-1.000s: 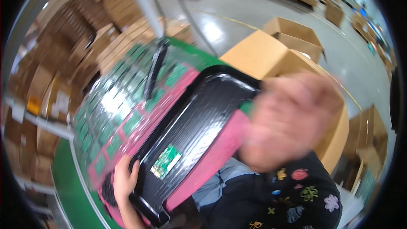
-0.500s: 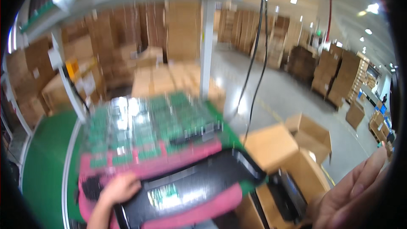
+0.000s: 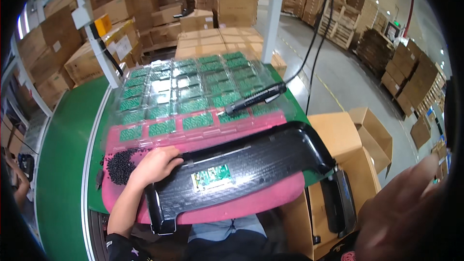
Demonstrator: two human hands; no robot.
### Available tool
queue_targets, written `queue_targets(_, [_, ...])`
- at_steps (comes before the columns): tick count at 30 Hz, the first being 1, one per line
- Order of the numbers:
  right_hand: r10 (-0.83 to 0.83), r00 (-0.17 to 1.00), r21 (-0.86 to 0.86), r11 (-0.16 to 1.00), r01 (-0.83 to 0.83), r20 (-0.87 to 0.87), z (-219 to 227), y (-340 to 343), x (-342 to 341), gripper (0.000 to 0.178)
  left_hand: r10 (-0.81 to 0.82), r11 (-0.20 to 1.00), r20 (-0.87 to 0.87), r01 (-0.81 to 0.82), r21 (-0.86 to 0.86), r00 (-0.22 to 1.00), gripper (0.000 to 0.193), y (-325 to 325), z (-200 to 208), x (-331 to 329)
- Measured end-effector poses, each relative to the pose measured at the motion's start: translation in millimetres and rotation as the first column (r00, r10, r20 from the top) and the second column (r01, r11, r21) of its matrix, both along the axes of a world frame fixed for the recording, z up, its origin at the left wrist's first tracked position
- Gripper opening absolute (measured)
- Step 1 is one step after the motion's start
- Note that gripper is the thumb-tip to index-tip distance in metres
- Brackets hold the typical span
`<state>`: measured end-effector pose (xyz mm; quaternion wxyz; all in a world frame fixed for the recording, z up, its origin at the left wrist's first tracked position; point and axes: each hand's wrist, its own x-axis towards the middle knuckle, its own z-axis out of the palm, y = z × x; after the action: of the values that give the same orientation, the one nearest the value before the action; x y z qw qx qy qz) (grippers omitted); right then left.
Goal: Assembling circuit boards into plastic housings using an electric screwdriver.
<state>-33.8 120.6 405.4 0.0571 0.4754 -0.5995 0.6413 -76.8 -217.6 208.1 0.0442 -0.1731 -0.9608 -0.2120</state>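
Note:
A long black plastic housing [image 3: 261, 157] lies across a pink mat [image 3: 270, 195], with a small green circuit board [image 3: 212, 177] on its inner face. My left hand [image 3: 157, 165] is closed over the housing's far left edge; part of its grip is hidden. Beside that hand is a heap of small black screws [image 3: 121, 166]. My right hand [image 3: 403, 208] is raised at the lower right, close to the camera and away from the housing. Motion smears its fingers. A black electric screwdriver [image 3: 253, 98] rests on clear plastic trays [image 3: 169, 108] of green circuit boards.
An open cardboard box [image 3: 369, 183] stands right of the bench, with another black housing [image 3: 340, 203] in it. Two black cables [image 3: 316, 43] hang near the bench's right side. A white post [image 3: 274, 17] rises behind. A green belt [image 3: 65, 164] runs along the left.
My view has tilted downward, so the bench and housing sit higher and more of my lap shows. My left hand stays at the housing's edge. The right hand remains raised at the right.

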Motion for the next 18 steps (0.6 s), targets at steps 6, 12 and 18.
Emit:
queue_targets(6, [-0.081,0.967,0.161,0.979,0.123,-0.242,-0.9,22.1,32.5,0.019,0.066,0.967,-0.217,-0.116,-0.226,0.974,0.013,34.5,36.6,37.1])
queue_targets(12, [0.017,0.830,0.356,0.908,0.220,-0.557,7.2,-21.9,15.9,0.026,0.247,0.932,-0.581,-0.354,-0.077,0.776,0.033,2.1,77.7,148.4])
queue_targets(18, [-0.290,0.776,0.163,0.880,0.447,-0.560,-5.9,22.3,33.9,0.028,0.795,0.418,-0.603,-0.772,0.478,0.057,0.020,-109.3,33.4,224.2])
